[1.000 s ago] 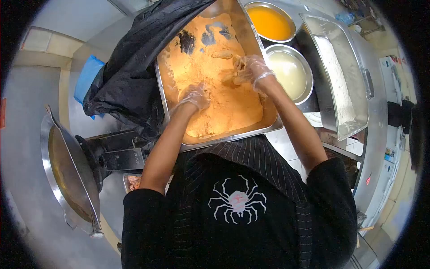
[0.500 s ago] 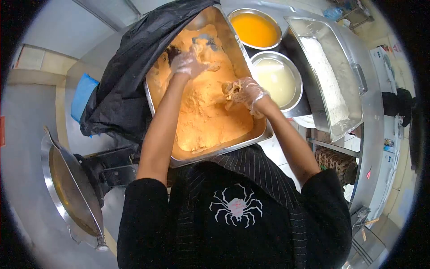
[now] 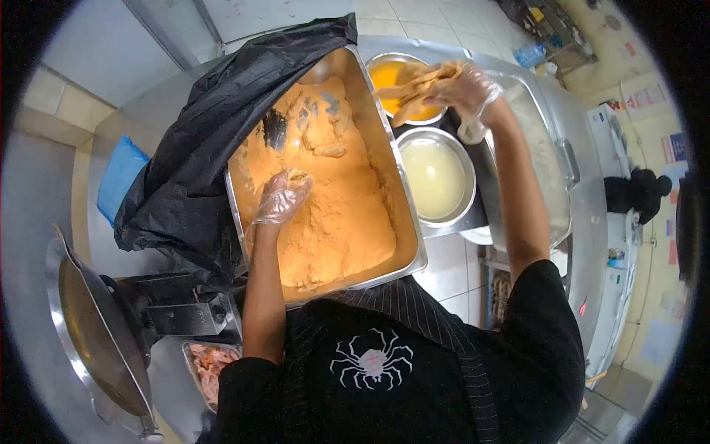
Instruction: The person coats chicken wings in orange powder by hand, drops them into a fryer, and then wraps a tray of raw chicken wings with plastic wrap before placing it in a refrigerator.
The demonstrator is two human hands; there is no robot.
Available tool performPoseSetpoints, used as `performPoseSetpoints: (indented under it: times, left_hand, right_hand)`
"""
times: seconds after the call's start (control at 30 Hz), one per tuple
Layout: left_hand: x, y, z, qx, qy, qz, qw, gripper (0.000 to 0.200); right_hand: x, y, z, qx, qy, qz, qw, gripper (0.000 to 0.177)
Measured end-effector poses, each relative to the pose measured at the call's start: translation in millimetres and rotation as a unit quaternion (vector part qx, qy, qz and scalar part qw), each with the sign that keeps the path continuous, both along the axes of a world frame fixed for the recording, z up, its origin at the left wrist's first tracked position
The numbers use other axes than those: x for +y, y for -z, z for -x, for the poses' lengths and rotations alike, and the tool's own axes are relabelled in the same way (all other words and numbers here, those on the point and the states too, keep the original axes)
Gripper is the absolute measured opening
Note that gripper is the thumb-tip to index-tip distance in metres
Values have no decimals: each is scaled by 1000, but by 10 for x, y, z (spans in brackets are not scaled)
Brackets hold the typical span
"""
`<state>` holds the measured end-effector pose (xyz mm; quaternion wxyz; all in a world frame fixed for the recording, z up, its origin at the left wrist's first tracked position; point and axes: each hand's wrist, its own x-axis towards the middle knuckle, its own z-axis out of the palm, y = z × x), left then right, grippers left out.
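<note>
My left hand (image 3: 284,198), in a clear plastic glove, is closed round a small coated piece (image 3: 297,177) over the orange powder (image 3: 336,222) in a deep metal tray (image 3: 408,237). Further back in that tray lie more coated pieces (image 3: 322,135). My right hand (image 3: 473,92), also gloved, is raised over the bowls and grips coated meat pieces (image 3: 425,83). These partly cover the bowl of orange liquid (image 3: 386,74). Nearer to me stands a bowl of pale liquid (image 3: 435,177).
A black plastic sheet (image 3: 192,140) drapes over the tray's left side, beside a blue packet (image 3: 122,177). On the right is another metal tray (image 3: 543,148) with white contents. A large pan (image 3: 100,333) and a tray of raw meat (image 3: 211,366) are at lower left.
My right hand has lifted from the powder tray up and right over the bowls, holding coated pieces. My left hand has moved nearer to me. The view has shifted, showing the raw meat tray.
</note>
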<state>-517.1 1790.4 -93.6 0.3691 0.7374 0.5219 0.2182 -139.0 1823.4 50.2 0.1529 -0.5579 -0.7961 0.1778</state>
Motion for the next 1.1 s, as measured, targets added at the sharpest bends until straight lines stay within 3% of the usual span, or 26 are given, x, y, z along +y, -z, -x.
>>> performPoseSetpoints:
  times: [0.03, 0.1, 0.17, 0.23, 0.3, 0.33, 0.4, 0.43, 0.5, 0.53, 0.57, 0.63, 0.7, 0.8, 0.87, 0.9, 0.97, 1.0, 1.1]
  left_hand:
    - [3, -23, 2, 53, -16, -20, 998, 28]
    - [84, -14, 45, 31, -6, -13, 999, 29]
    - [152, 16, 52, 9, 8, -9, 1000, 29]
    - [159, 66, 40, -93, 16, -15, 995, 30]
    - [187, 24, -16, -65, 26, 10, 998, 28]
    - [174, 22, -69, -108, 45, 13, 993, 25]
    - [193, 157, -180, -157, 88, 32, 983, 28]
    - [205, 218, -271, -155, 88, 34, 983, 28]
    - [217, 292, -515, -312, 113, 178, 926, 43]
    - [256, 266, -650, -308, 112, 180, 928, 43]
    - [324, 224, -802, -230, 117, 210, 943, 54]
    - [397, 172, -1062, -145, 124, 238, 952, 64]
    - [421, 114, -1257, -223, 170, 344, 896, 78]
    - [432, 33, -1294, -214, 174, 384, 881, 82]
    - [401, 68, -1310, -220, 170, 410, 869, 81]
    - [401, 108, -1316, -229, 170, 404, 869, 81]
    - [393, 139, -1315, -237, 170, 395, 871, 81]
    - [385, 139, -1315, -235, 167, 382, 878, 80]
    - [365, 71, -1296, -227, 157, 357, 892, 77]
  right_hand:
    - [145, -25, -51, -37, 4, 4, 999, 28]
    - [471, 17, -191, -101, 16, 27, 994, 30]
    - [859, 381, -360, -110, 67, 103, 986, 31]
    - [1200, 823, -521, -100, 124, 175, 971, 33]
    - [1417, 1273, -625, -91, 179, 231, 952, 34]
    - [1535, 1585, -771, -93, 177, 229, 953, 34]
    - [1763, 2215, -1125, -165, -15, 58, 984, 32]
    - [1756, 2197, -1029, -163, -16, 60, 985, 32]
    - [1666, 2127, -754, -124, 118, 162, 972, 26]
    - [1589, 2037, -615, -83, 166, 196, 963, 25]
    - [1562, 2025, -538, -78, 165, 199, 963, 25]
    - [1542, 2014, -433, -228, 98, 66, 967, 25]
    - [1536, 1963, -364, -257, 73, 59, 962, 25]
    - [1469, 1877, -442, -211, 131, 107, 963, 31]
    - [1471, 1850, -731, 23, 84, 106, 991, 30]
    - [1534, 1891, -857, 25, 84, 106, 990, 30]
    - [1670, 1985, -1027, -32, -21, -32, 999, 30]
    - [1557, 1691, -903, 194, 144, 144, 960, 28]
    - [1693, 1660, -1005, 96, 140, 124, 978, 29]
